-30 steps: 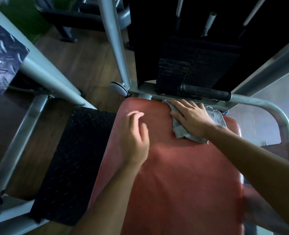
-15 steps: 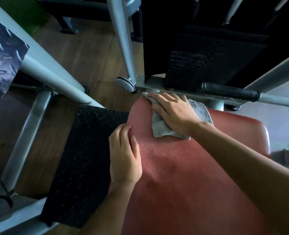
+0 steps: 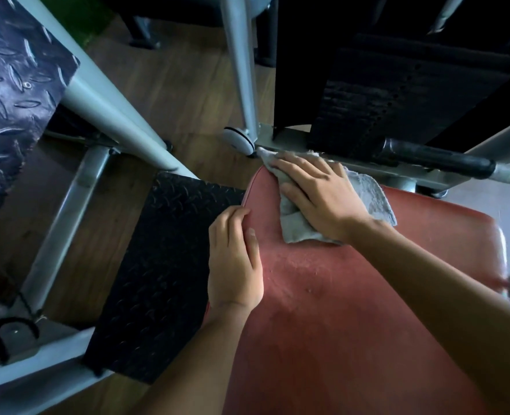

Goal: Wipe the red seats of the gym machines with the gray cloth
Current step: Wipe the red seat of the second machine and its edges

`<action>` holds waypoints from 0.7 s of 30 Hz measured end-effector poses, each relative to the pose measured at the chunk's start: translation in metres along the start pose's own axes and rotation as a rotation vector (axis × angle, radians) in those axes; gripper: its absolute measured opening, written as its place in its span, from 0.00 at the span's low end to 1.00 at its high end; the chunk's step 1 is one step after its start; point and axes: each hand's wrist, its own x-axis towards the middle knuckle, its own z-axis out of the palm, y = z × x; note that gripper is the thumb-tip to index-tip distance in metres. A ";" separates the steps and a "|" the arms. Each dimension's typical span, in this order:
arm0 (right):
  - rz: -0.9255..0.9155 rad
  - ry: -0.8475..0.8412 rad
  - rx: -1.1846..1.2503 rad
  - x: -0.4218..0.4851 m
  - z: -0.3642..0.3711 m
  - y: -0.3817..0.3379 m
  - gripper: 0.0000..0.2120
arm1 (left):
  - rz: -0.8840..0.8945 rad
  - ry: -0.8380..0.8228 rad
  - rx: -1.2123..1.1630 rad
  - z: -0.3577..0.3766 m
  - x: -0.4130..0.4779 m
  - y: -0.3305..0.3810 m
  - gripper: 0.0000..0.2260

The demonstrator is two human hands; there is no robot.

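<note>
A red padded seat fills the lower right of the head view. The gray cloth lies crumpled on the seat's far left corner. My right hand presses flat on the cloth with fingers spread, covering most of it. My left hand rests on the seat's left edge, its fingers bent over the rim and the thumb on top of the pad.
A black tread-plate footrest sits left of the seat. Gray frame tubes cross on the left, and an upright post rises behind the seat. A black-gripped handle bar and the dark weight stack stand beyond.
My right hand has slid the cloth leftward along the seat's far edge to the left corner. My left hand moved from above the pad to its left edge.
</note>
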 end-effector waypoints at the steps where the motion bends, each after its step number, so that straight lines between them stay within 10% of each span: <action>1: 0.012 -0.002 -0.026 -0.003 0.001 -0.001 0.24 | -0.007 -0.001 -0.008 0.000 0.000 0.000 0.14; 11: 0.484 0.140 -0.109 0.001 0.016 -0.020 0.27 | -0.026 -0.004 -0.181 -0.002 0.001 -0.002 0.14; 21: 0.440 0.085 -0.177 -0.070 0.045 -0.095 0.27 | -0.201 -0.236 -0.785 -0.040 0.019 -0.041 0.13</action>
